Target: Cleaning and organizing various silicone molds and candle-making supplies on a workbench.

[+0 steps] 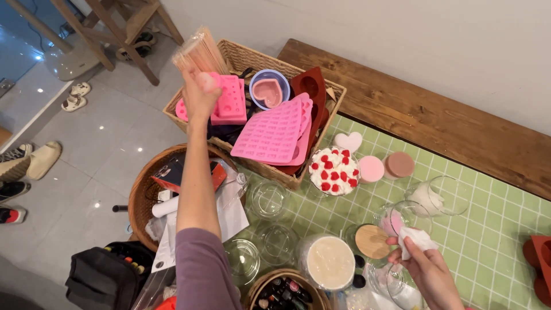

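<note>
My left hand [201,92] is raised over the wicker basket [258,167], gripping a clear packet of thin wooden sticks [200,53] by its lower end. The basket holds pink silicone moulds [272,133], a pink block mould [229,100], a heart-shaped mould in a lilac bowl [268,89] and dark red moulds [313,86]. My right hand [422,267] is low at the right, pinching a crumpled white tissue [416,238] beside a glass [396,218] with pink inside.
The green tiled table [488,235] carries empty glass jars [270,201], a white candle with red hearts [334,171], a round wooden lid [372,241], a cream-filled container [329,263] and pink discs [384,167]. A round basket [140,201] and a black bag [106,275] sit on the floor at left.
</note>
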